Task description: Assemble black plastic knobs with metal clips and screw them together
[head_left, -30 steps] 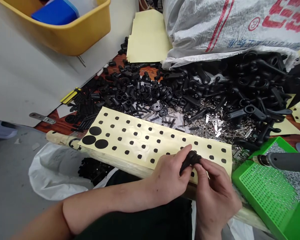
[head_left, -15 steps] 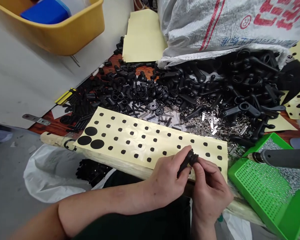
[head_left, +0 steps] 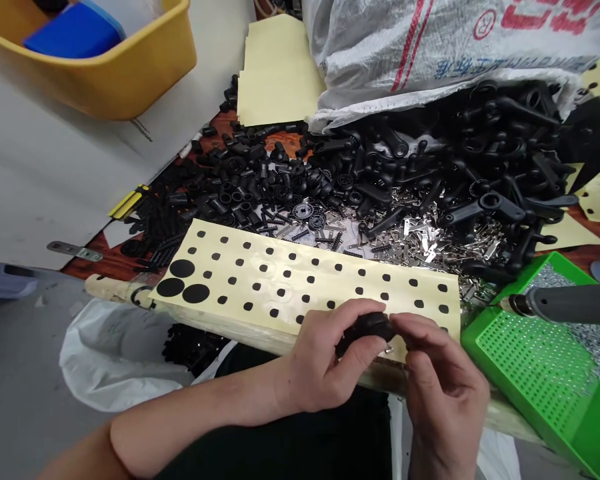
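We see our left hand point(head_left: 320, 360) and our right hand point(head_left: 445, 380) closed on one small black plastic part point(head_left: 367, 327). Both grips hold it firmly, just over the lower edge of the cream sheet of black dots point(head_left: 280, 287).

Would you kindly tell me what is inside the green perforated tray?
The green perforated tray holds small silver metal pieces heaped at its far right, under a grey cylindrical tool. Its perforated floor shows nearer; beneath the heap it is covered.
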`<state>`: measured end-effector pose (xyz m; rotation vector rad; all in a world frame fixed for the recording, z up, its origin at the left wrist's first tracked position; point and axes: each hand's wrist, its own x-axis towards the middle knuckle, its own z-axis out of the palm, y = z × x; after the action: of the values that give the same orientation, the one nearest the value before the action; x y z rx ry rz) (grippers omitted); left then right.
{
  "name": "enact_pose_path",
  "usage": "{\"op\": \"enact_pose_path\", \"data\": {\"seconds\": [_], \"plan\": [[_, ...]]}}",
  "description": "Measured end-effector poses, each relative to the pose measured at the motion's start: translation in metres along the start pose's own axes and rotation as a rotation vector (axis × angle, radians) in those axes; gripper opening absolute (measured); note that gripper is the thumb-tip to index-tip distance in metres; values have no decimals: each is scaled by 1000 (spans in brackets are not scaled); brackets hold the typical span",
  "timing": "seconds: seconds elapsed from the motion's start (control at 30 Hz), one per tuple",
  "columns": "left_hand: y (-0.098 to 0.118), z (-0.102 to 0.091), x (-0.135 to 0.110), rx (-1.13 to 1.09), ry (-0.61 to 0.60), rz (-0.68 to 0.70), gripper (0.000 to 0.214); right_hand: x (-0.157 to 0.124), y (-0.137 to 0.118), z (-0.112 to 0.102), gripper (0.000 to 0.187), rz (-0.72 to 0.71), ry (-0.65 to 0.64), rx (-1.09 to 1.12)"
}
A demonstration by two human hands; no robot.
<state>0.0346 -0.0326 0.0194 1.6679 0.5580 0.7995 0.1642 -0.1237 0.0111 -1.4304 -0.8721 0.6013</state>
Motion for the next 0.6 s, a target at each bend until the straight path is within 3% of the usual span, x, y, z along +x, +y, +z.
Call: {"op": "enact_pose_path", "data": {"seconds": [0.1, 0.23, 0.43, 0.6], "plan": [[2, -5, 0, -82, -38, 117, 30, -3, -9, 1, 30, 57, -11, 31], [6, -9, 3, -181, -106, 188, 31, -6, -17, 8, 24, -11, -4, -6], [13, -11, 2, -328, -231, -72, 30, -10, -26, 18, 30, -308, 172, -360], [19, -3, 2, -557, -222, -137, 22, -10, -36, 16, 22, -463, 134, -607]]}}
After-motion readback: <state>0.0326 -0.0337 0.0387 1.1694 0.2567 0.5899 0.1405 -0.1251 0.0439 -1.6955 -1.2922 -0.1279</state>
